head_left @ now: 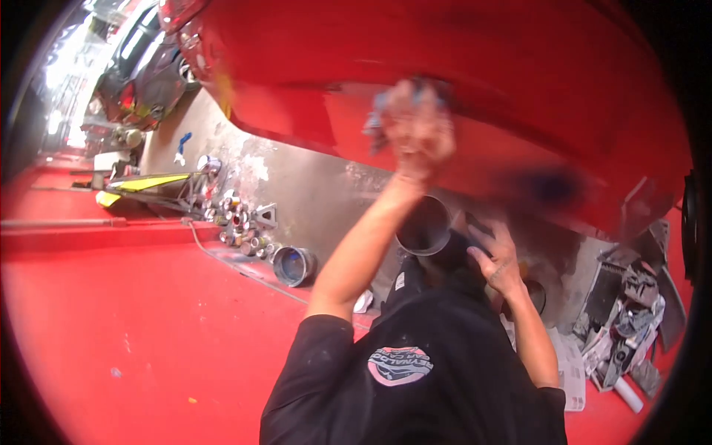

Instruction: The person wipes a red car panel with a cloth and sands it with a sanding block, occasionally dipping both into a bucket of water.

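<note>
A large glossy red car body panel [282,67] fills the top of the view. Pressed against its lower part, my left hand [419,133] is smeared by motion, with a crumpled blue-grey cloth [376,122] bunched under its fingers. Lower down, my right hand [500,256] is near my legs, thumb and fingers apart, with nothing visible in it. A dark round bucket [424,254] sits between my two arms, beneath the panel's lower edge.
Left of me are several cans [239,220], another bucket [294,267], and a yellow-and-black stand [152,182] along a red raised edge. A dark car [144,81] stands far left. Broken car parts [630,319] pile up at right, beside a pale plastic crate [571,371].
</note>
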Available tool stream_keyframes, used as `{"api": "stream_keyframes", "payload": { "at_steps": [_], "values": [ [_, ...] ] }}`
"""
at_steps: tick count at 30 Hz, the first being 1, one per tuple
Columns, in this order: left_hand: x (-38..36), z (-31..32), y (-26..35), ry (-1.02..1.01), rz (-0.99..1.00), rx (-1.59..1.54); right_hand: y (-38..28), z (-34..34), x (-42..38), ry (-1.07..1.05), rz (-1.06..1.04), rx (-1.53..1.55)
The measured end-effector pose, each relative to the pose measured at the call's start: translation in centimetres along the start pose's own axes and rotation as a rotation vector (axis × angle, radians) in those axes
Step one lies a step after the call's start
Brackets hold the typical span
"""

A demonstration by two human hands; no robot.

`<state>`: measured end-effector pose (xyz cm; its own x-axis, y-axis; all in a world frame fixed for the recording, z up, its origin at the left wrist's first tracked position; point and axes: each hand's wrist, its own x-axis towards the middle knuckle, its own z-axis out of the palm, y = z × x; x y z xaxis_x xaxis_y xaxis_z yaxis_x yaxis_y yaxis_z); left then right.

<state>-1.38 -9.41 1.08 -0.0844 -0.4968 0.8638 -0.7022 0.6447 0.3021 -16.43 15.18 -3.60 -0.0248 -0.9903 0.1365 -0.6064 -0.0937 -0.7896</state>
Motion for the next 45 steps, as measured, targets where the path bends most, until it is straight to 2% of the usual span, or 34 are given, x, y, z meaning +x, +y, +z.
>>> {"api": "stream_keyframes", "payload": {
  "at_steps": [4,5,7,10,12,14,15,19,21,23,25,26,28,32,34,38,40,41,43,44,45],
  "values": [
    [-0.5,0.1,7.9,-0.165,0.098,-0.117,0.2,-0.3,0.2,-0.085,-0.103,-0.007],
    [-0.7,0.4,8.4,-0.152,0.092,-0.103,0.5,-0.3,0.2,-0.122,-0.141,-0.008],
    [-1.3,0.8,8.7,-0.175,0.365,-0.106,0.6,-0.1,0.3,-0.162,-0.218,-0.015],
    [-0.8,-0.2,3.8,-0.219,0.470,-0.118,0.0,-0.1,0.4,-0.221,-0.261,-0.005],
    [1.1,-2.4,1.1,-0.171,0.349,-0.229,-0.8,-0.4,0.6,-0.213,-0.277,-0.038],
    [2.1,-3.6,-3.6,-0.193,0.333,-0.166,-0.7,-0.3,0.4,-0.183,-0.263,-0.046],
    [2.3,-4.0,-5.6,-0.210,0.257,-0.174,-0.5,-0.4,0.2,-0.167,-0.247,-0.048],
    [3.4,-5.7,-13.3,-0.138,0.132,-0.090,0.3,-0.8,-0.9,-0.106,-0.164,-0.078],
    [3.9,-6.5,-16.0,-0.093,0.083,-0.031,0.4,-0.8,-1.5,-0.086,-0.094,-0.069],
    [3.6,-6.6,-21.2,-0.031,0.130,0.058,0.3,-0.6,-2.2,-0.056,-0.038,-0.029],
    [2.9,-7.4,-23.7,0.025,0.025,0.143,0.3,-0.1,-2.6,-0.022,0.023,-0.020],
    [2.3,-7.0,-24.1,0.058,-0.112,0.149,0.4,0.1,-2.5,-0.022,0.030,-0.017],
    [0.8,-6.4,-23.2,0.090,-0.235,-0.074,0.3,0.4,-2.3,-0.012,0.053,-0.028],
    [-2.4,-4.5,-18.1,0.115,-0.335,-0.162,-0.3,0.6,-1.2,0.095,0.054,0.018],
    [-3.2,-4.5,-11.4,0.057,-0.230,-0.087,-0.9,0.4,-0.7,0.129,0.127,0.105],
    [-6.4,-2.7,-4.5,-0.034,-0.107,-0.207,-0.9,0.0,-0.9,0.234,0.162,0.074],
    [-7.8,-2.0,-2.1,-0.125,0.085,-0.357,-1.1,-0.3,-1.5,0.318,0.227,0.167],
    [-8.7,-1.3,-1.0,-0.125,0.090,-0.381,-0.9,-0.4,-2.0,0.338,0.236,0.155],
    [-9.7,0.0,0.7,-0.252,0.252,-0.420,-0.5,-0.4,-2.8,0.504,0.314,0.305],
    [-10.0,0.4,1.1,-0.251,0.268,-0.445,-0.1,-0.3,-3.4,0.532,0.319,0.297],
    [-10.0,0.5,1.8,-0.306,0.346,-0.439,-0.2,-0.3,-3.7,0.636,0.394,0.508]
  ]
}}
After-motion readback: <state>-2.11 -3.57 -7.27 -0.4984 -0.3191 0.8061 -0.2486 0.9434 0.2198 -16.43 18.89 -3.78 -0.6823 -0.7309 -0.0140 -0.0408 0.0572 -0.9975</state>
